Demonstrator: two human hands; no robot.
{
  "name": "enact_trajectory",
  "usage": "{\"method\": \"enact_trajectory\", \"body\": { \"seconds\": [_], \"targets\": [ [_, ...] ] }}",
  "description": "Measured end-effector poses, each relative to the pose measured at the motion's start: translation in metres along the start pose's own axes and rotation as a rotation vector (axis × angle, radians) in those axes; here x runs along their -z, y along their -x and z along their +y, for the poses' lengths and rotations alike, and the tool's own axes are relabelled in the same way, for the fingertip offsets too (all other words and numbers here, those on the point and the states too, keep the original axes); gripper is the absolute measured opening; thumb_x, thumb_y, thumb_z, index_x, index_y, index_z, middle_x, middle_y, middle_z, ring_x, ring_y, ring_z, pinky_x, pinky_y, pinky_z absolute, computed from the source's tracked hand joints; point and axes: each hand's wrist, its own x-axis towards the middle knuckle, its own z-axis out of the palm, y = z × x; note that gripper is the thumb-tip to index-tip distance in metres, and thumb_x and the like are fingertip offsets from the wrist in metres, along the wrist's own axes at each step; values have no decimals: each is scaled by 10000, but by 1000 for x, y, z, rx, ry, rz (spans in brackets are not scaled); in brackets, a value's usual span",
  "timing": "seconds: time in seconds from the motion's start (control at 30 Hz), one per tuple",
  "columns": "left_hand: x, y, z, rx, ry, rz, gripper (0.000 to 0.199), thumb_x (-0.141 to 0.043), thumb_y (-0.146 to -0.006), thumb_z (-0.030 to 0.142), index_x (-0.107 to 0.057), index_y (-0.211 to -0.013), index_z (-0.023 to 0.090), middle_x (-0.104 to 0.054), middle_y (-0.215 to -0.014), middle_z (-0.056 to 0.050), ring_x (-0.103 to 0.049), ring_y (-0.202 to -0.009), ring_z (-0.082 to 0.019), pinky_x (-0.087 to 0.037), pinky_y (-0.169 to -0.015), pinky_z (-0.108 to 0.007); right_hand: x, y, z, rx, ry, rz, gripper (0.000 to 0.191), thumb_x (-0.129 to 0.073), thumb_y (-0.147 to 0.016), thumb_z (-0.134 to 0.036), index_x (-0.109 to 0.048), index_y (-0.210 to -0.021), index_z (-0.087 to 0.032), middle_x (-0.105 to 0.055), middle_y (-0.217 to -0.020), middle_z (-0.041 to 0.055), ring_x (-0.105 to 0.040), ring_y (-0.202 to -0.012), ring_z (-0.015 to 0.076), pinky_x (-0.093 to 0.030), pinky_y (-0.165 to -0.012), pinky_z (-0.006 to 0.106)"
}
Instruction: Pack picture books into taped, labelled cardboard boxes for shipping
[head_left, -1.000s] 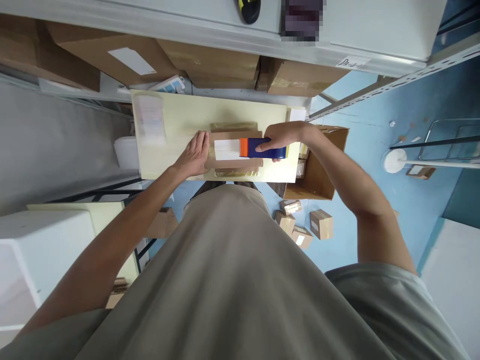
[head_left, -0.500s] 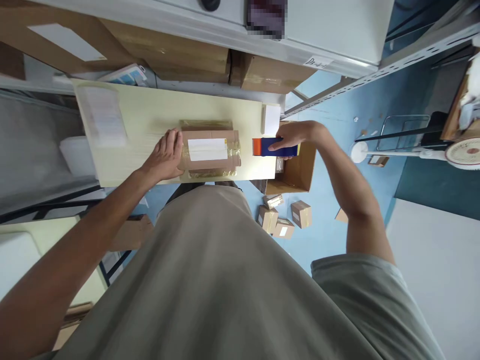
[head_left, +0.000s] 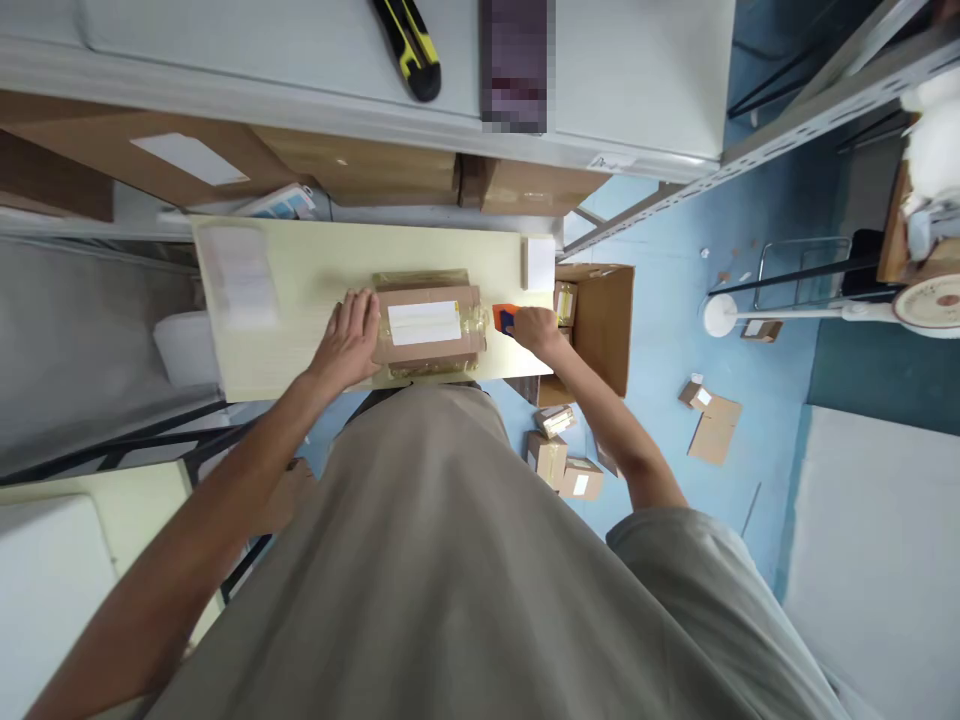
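Note:
A taped cardboard box with a white label lies on the pale yellow tabletop. My left hand holds the box at its left end, fingers along that edge and thumb by the near corner. Just past the box's right end, my right hand is closed around an orange and dark blue tape dispenser. Its orange front faces the box, and my fingers cover most of its body. Clear tape wraps the box's right end; whether the dispenser touches it, I cannot tell.
Beyond the tabletop, a shelf carries a yellow-black utility knife. A white block sits at the tabletop's far right corner. Beside it stands an open carton with small boxes inside. Several small cartons lie on the floor.
My right hand has moved left with the tape dispenser, close to the box's right end, and its grip now covers more of the body. My left hand stays at the box. The camera view has shifted.

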Motion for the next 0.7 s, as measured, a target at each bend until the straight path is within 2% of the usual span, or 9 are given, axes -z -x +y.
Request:
{"method": "enact_trajectory", "body": {
  "seconds": [0.03, 0.17, 0.27, 0.37, 0.47, 0.6, 0.7],
  "targets": [
    [1, 2, 4, 2, -1, 15, 1338, -882, -713, 469, -142, -1720, -11, -167, -1752, -390, -107, -1657, -558, -160, -1300, -755, -4, 8, 2, -83, -27, 97, 419, -464, -1104, -370, -704, -1274, -71, -740, -1265, 316, -735, -1197, 382, -531, -873, 407],
    [14, 1, 34, -34, -1, 135, 1253, -875, -776, 460, -181, -1720, 16, -190, -1767, -349, -93, -1660, -551, -190, -1307, -752, -2, 45, 4, -155, -181, 316, 446, -421, -1113, -459, -628, -1325, -127, -753, -1256, 286, -737, -1194, 374, -530, -859, 376],
    [40, -11, 66, -166, 40, 287, 985, -759, -913, 385, -265, -1723, 122, -390, -1715, -259, -234, -1662, -456, -303, -1325, -661, 19, 69, -10, -110, -299, 393, 456, -394, -1105, -462, -529, -1386, -129, -761, -1222, 274, -755, -1089, 406, -535, -823, 427],
    [80, -25, 93, -276, 74, 469, 735, -610, -1010, 298, -366, -1700, 236, -558, -1574, -190, -415, -1591, -367, -416, -1301, -581, 58, 84, -39, 66, -341, 514, 407, -417, -1077, -376, -475, -1389, -121, -757, -1222, 251, -744, -1070, 397, -548, -858, 444],
    [125, -37, 102, -300, 80, 628, 716, -554, -1027, 261, -352, -1714, 275, -600, -1494, -180, -522, -1500, -351, -474, -1257, -579, 108, 90, -77, 240, -273, 665, 377, -412, -1056, -287, -472, -1381, -105, -750, -1184, 240, -726, -1067, 387, -546, -924, 456],
    [178, -52, 90, -159, 89, 818, 755, -525, -1016, 244, -302, -1736, 202, -536, -1575, -205, -492, -1529, -350, -453, -1277, -557, 183, 79, -128, 337, -68, 897, 412, -365, -1070, -208, -469, -1455, -104, -698, -1313, 251, -675, -1197, 372, -488, -1067, 474],
    [203, -58, 75, -86, 107, 885, 696, -480, -1008, 207, -388, -1698, 175, -509, -1647, -169, -466, -1563, -314, -421, -1308, -519, 231, 57, -161, 330, 93, 988, 490, -460, -1070, -269, -445, -1526, -91, -648, -1406, 276, -594, -1348, 405, -377, -1193, 549]
  ]
}}
